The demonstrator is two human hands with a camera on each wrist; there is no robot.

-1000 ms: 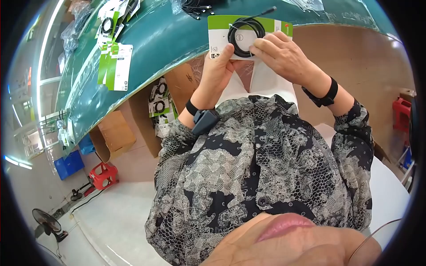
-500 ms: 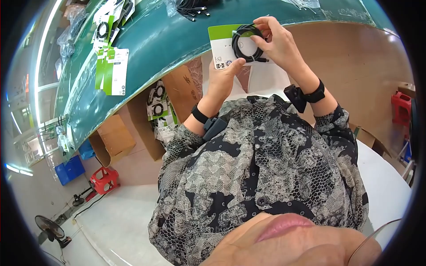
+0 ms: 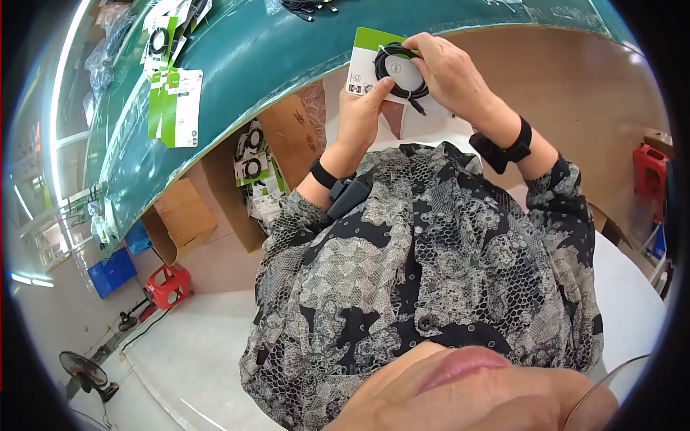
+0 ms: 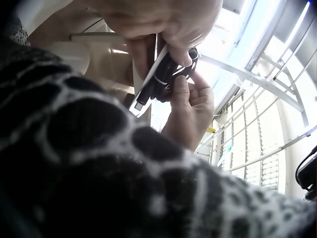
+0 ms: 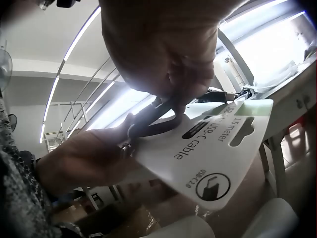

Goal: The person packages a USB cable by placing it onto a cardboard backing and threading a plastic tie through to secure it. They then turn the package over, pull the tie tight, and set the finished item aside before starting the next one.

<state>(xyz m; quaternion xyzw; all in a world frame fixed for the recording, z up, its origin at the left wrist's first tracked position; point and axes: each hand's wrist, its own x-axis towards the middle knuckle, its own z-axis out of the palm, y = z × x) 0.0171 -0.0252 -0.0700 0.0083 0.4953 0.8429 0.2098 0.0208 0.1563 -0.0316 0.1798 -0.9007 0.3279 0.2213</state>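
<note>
My left hand grips a green and white packaging card by its lower left, the thumb pressing on the front against a coiled black USB-C cable. White ties bind the coil, and one plug end sticks out at its lower right. At the coil's upper right, my right hand pinches the cable between thumb and fingers. In the right wrist view, the card shows printed text and a hang hole. The left wrist view has the cable between both hands, lying along the card.
A green-topped table curves ahead, its front edge just beyond my hands. On it lie several packaging cards at left and loose black cables at the back. Below stands a cardboard box beside packaged cables.
My right hand has gone from the coil's lower right to its upper right. The plug end, which pointed up past the card's top, now points down at lower right. The card has tilted.
</note>
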